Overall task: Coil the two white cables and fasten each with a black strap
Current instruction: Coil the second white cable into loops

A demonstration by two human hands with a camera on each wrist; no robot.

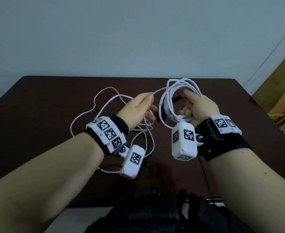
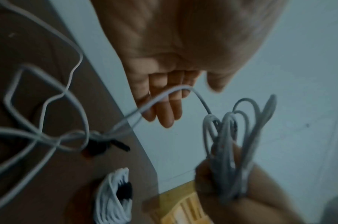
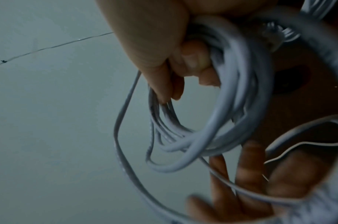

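Well inside table (image 1: 37, 98) edges: right grip (image 1: 200, 106) tight around coil (image 1: 167, 102), left grip (image 1: 138, 111) slack against strand (image 1: 159, 90).

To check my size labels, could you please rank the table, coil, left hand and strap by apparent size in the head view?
1. table
2. coil and left hand, about alike
3. strap, partly hidden behind the coil
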